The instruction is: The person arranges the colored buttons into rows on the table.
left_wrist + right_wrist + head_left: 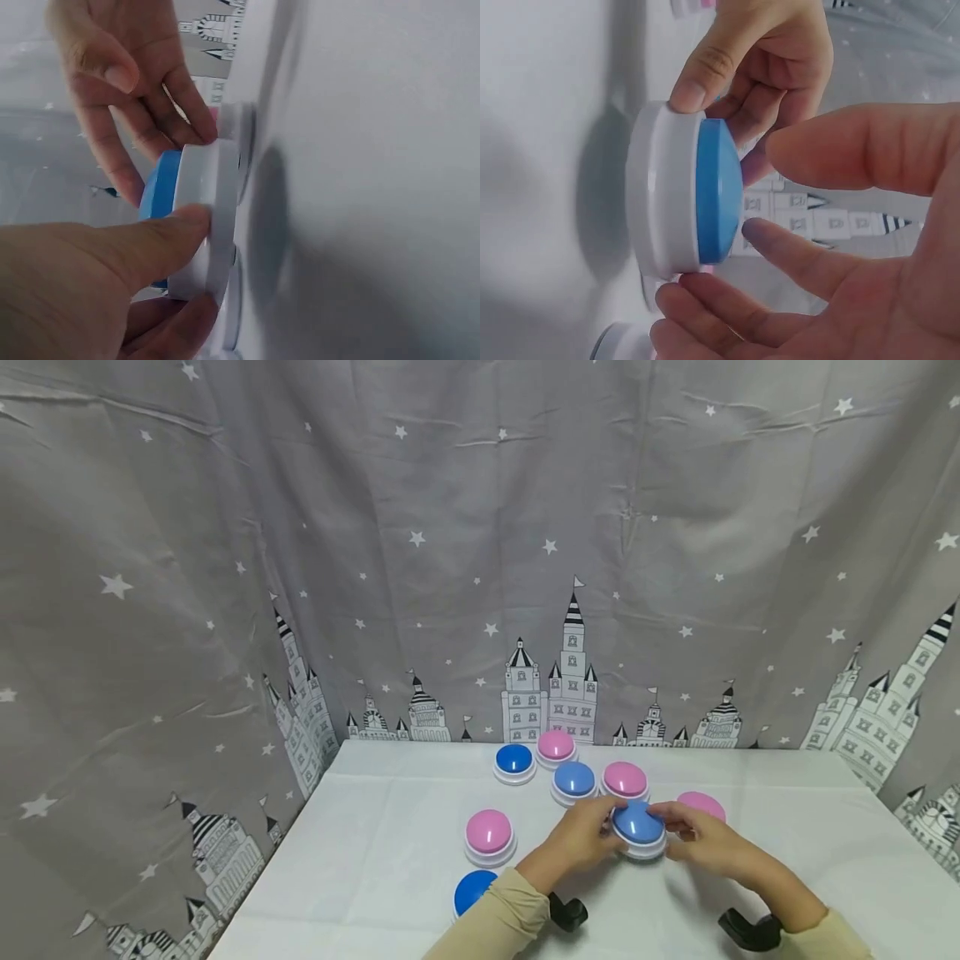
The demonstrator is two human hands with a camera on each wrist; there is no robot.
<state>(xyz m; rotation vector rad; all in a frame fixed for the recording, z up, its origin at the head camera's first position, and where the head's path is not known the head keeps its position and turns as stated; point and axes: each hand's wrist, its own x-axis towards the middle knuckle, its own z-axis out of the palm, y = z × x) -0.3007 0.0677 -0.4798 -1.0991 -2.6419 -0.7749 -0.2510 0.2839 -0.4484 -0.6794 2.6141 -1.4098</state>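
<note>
A blue dome push button (pixel 638 823) on a round white base is held slightly above the white table, its shadow falling on the cloth in both wrist views. My left hand (pixel 583 837) grips the base (pixel 201 184) at its side, thumb along the near wall and fingers beneath. On the other side, my right hand (pixel 708 842) has its fingers loosely spread. Its fingertips (pixel 676 294) touch the rim of the base, while the thumb (pixel 832 146) stays off the blue dome (pixel 718 195). Just behind is a pink button (pixel 625 779); another pink button (pixel 702 806) sits partly hidden behind the right hand.
Farther back stand a dark blue button (pixel 514 759), a pink button (pixel 556 745) and a lighter blue button (pixel 574 779). To the left are a pink button (pixel 489 832) and a blue button (pixel 474 890), partly covered by the left sleeve. A grey castle-print curtain (pixel 450 568) hangs behind the table (pixel 337 860).
</note>
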